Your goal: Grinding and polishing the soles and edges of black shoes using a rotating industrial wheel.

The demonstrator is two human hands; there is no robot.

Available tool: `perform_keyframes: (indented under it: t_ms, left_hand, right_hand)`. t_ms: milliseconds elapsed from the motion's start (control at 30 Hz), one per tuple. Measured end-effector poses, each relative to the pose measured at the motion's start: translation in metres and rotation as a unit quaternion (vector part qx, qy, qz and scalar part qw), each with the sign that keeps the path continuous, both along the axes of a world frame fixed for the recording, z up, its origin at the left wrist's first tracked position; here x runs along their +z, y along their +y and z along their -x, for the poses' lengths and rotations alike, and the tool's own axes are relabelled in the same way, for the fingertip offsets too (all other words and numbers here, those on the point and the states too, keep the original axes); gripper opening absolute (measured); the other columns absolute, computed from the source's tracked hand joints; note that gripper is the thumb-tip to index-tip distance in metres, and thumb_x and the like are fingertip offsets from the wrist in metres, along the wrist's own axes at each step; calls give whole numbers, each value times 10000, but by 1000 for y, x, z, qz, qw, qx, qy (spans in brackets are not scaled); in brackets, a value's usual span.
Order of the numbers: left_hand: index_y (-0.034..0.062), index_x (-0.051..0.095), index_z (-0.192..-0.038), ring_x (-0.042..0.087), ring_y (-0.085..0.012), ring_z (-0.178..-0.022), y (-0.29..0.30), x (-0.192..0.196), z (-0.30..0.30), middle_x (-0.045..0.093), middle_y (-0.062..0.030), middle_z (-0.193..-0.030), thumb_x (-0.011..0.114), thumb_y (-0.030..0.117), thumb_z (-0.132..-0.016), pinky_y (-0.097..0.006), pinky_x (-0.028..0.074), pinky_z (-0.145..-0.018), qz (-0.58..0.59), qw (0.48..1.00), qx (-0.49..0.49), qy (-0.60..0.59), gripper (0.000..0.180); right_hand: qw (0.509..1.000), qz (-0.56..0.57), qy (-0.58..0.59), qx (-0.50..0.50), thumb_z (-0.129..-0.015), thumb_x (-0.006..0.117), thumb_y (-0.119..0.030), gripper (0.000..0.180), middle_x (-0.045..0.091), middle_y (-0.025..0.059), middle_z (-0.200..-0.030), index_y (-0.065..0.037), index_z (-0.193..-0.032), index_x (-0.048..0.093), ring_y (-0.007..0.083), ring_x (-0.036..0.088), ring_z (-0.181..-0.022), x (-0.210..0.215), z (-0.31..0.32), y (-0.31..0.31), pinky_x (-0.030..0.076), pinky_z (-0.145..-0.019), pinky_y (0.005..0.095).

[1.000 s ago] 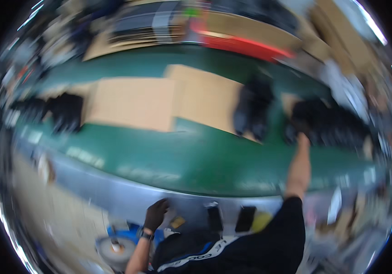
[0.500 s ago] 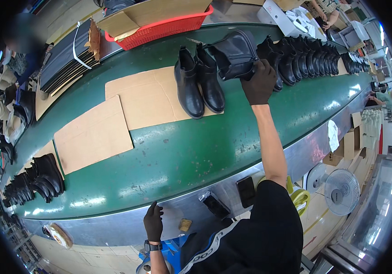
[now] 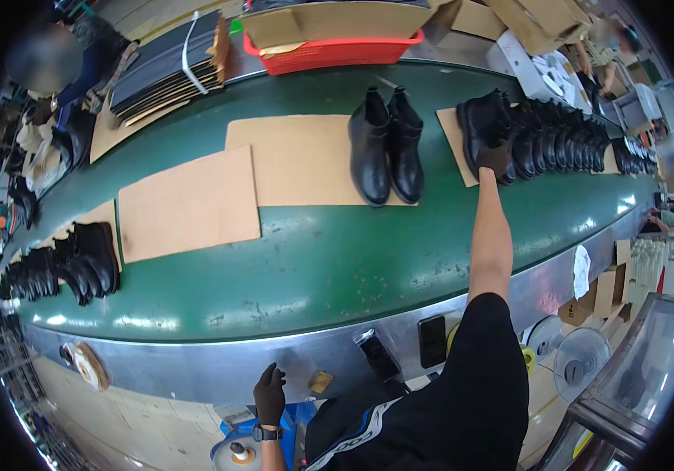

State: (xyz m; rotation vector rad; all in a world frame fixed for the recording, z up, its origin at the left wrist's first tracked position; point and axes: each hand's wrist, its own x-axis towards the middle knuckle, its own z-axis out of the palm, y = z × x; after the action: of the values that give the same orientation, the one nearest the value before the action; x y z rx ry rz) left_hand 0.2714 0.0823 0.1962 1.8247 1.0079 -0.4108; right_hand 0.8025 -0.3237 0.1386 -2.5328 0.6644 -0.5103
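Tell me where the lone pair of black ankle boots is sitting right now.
The pair of black ankle boots stands in the head view on a flat cardboard sheet on the green conveyor belt, left of the gloved right hand.

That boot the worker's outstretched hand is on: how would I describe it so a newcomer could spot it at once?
Start at the long green conveyor belt and follow it right to the packed row of black boots on cardboard. The boot is the first at that row's left end. Unlike its neighbours, it has the gloved right hand on it.
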Motion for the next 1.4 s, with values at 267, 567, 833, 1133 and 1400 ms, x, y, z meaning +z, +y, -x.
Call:
perform_keyframes:
  t_ms: [267, 567, 833, 1133, 1400]
  left_hand:
    - [3, 541, -1148, 620, -154, -713, -20, 13, 28, 654, -119, -855, 448, 207, -899, -255, 462, -563, -46, 998, 40, -32, 335]
    - [-10, 544, -1093, 641, -250, -751, -27, 14, 40, 643, -156, -878, 471, 140, -869, -320, 498, -658, -130, 990, -35, -45, 279]
    - [-13, 527, -1115, 636, -205, -724, -23, 13, 65, 643, -137, -872, 423, 142, -900, -303, 497, -646, -61, 994, 86, -13, 284]
    - [-7, 533, -1152, 638, -176, -760, -28, 3, 49, 656, -143, -869, 480, 185, -882, -275, 487, -663, -3, 993, 117, -9, 335]
    - [-6, 530, -1140, 647, -181, -750, -24, 11, 49, 653, -138, -860, 465, 177, -890, -286, 486, -628, -26, 985, 166, 27, 317]
  right_hand:
    - [906, -54, -97, 408, -714, 650, -221, 220, 575, 120, -880, -79, -864, 575, 288, 559, -845, -1, 111, 208, 451, -742, 370]
    - [874, 185, 24, 449, -840, 443, -483, 576, 294, 199, -1365, -124, -1289, 416, 339, 255, -1277, -70, 99, 305, 207, -1037, 465]
    - [886, 242, -4, 395, -863, 423, -437, 557, 320, 232, -1341, -77, -1288, 408, 376, 299, -1242, -74, 83, 218, 241, -1022, 458]
    - [801, 155, -55, 575, -818, 509, -296, 405, 412, 116, -1311, -97, -1171, 512, 355, 344, -1209, -91, 51, 372, 278, -985, 484]
    - [668, 167, 28, 725, -819, 514, -263, 408, 401, 24, -1347, -192, -1220, 506, 235, 330, -1256, -70, -23, 433, 235, -1034, 418]
